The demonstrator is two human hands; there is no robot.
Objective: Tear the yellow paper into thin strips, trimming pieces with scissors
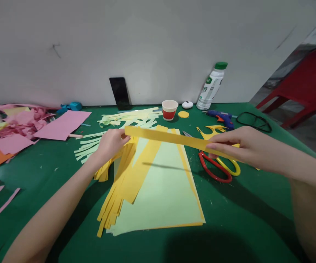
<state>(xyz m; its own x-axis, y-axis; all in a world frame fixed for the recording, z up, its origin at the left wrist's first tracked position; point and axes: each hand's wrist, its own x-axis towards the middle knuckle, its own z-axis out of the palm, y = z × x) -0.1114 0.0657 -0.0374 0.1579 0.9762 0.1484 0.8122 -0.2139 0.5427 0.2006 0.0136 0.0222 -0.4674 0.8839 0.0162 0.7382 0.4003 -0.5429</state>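
Note:
A long yellow paper strip [166,136] is stretched between my two hands, above the table. My left hand [111,144] pinches its left end. Toward the other end, my right hand [232,146] grips the strip between thumb and fingers. Below lie pale green paper sheets [163,197] with yellow paper edging out from under them. A wider yellow paper piece [138,175] rests on the sheets, beside a bundle of cut yellow strips [116,193]. Under my right hand are red-handled scissors [215,173] and a yellow scissor handle [233,168].
Pale green strips [130,118], a red-and-white paper cup [169,111], a leaning black phone [119,93], a white bottle [211,87] and a blue glue gun [219,117] stand or lie toward the wall. Pink paper [63,126] covers the left side. A red chair [306,86] is at right.

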